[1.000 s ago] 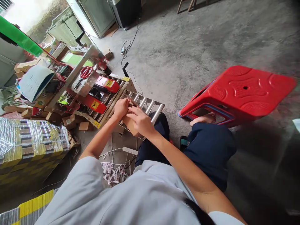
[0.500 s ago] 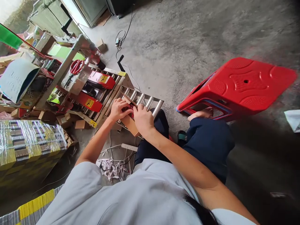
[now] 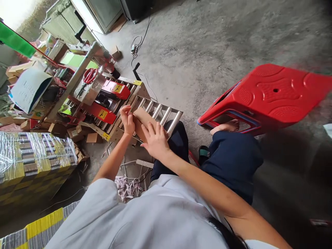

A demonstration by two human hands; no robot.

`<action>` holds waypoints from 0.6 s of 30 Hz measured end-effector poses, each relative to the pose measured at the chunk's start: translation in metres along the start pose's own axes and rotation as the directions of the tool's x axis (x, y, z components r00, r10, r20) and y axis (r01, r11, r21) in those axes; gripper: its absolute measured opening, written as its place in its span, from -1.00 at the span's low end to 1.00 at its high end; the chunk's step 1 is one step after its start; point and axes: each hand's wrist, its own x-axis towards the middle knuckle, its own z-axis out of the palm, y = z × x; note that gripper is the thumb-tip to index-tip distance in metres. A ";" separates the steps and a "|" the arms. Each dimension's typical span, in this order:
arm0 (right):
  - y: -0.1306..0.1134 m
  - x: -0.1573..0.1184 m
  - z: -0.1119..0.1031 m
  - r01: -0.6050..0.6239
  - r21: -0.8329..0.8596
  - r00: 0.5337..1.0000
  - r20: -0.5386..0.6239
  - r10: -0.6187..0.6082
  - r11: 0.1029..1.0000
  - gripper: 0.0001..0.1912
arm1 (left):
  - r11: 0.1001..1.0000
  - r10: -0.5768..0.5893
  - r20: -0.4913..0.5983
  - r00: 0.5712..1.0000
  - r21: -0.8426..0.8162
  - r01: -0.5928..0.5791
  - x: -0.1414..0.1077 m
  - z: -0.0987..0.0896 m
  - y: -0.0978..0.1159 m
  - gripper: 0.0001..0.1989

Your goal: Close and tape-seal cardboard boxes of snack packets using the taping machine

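Note:
A small brown cardboard box point(image 3: 145, 117) lies tilted over the near end of the roller conveyor point(image 3: 166, 117), its upper panels closed over. My left hand point(image 3: 127, 120) is at the box's left side, with bent fingers against its edge. Across the box's near part, my right hand point(image 3: 157, 141) rests with fingers spread and thumb apart, pressing on the cardboard. Whatever is inside the box is hidden.
Left of the rollers stands a carton-sealing machine point(image 3: 102, 113) with red scissors point(image 3: 90, 76) on it. A red plastic stool point(image 3: 275, 95) stands to the right. Wrapped stacked cartons point(image 3: 36, 155) are at left. A power strip point(image 3: 144, 163) and paper scraps point(image 3: 128, 188) lie below.
The box's panels have come down over the red contents seen between my fingers before. My right hand has gone from a curled grip to spread fingers on the box. The view has shifted slightly.

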 end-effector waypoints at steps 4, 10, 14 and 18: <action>0.003 -0.006 0.005 0.001 0.116 0.999 0.033 -0.005 0.993 -0.13 | 0.997 0.011 0.152 0.988 0.076 -0.023 -0.026 0.000 0.033 -0.50; 0.066 -0.027 -0.033 -0.002 0.699 0.999 -0.034 0.037 0.715 -0.09 | 0.905 0.072 0.766 0.639 0.220 -0.365 -0.073 -0.015 0.067 0.08; 0.109 -0.053 -0.049 -0.128 0.806 0.936 -0.094 0.339 0.578 -0.31 | 0.857 0.052 0.794 0.606 0.276 -0.435 -0.048 -0.007 0.044 0.02; 0.133 -0.106 -0.062 -0.209 0.808 0.908 -0.049 0.417 0.550 -0.48 | 0.885 -0.077 0.719 0.690 0.369 -0.285 0.021 -0.009 -0.013 -0.10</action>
